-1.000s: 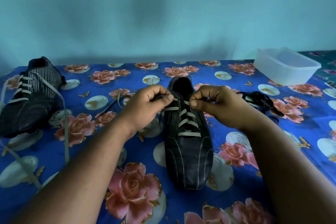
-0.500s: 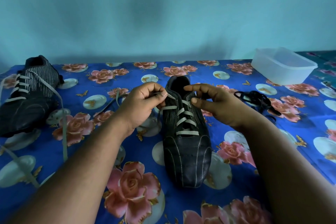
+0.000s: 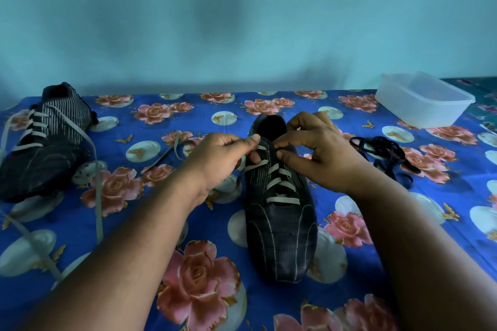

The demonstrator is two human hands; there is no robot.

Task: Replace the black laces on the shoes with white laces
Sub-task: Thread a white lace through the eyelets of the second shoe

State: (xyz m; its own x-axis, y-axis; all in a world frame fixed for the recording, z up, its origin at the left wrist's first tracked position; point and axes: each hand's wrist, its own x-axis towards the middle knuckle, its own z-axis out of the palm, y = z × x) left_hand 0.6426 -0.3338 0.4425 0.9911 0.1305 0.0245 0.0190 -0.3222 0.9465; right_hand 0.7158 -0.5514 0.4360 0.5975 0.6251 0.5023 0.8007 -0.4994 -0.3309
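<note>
Head view, shoe in work: the black shoe (image 3: 279, 212) lies in the middle of the surface (image 3: 349, 277), toe toward the person and opening away, so its long axis runs nearly straight from near to far.
Head view, white lace (image 3: 282, 185): it crosses the lower eyelets in several rows; the top rows near the opening are not yet done.
Left hand (image 3: 217, 161): fingers curled, thumb and forefinger pinch the lace at the left side of the tongue.
Right hand (image 3: 320, 153): fingertips pinch at the right side of the same place; what it has hold of I cannot tell.
Key relation: both hands meet over the upper eyelets, one on each side of the shoe's axis; the left one seems to carry the lace end, so the next threading is probably across toward the right.
Other shoe (image 3: 45, 142): far left, already with white lace, loose ends trailing.
Black laces (image 3: 382, 150): a heap just right of the right hand.
Plastic box (image 3: 422, 101): far right, well apart.
</note>
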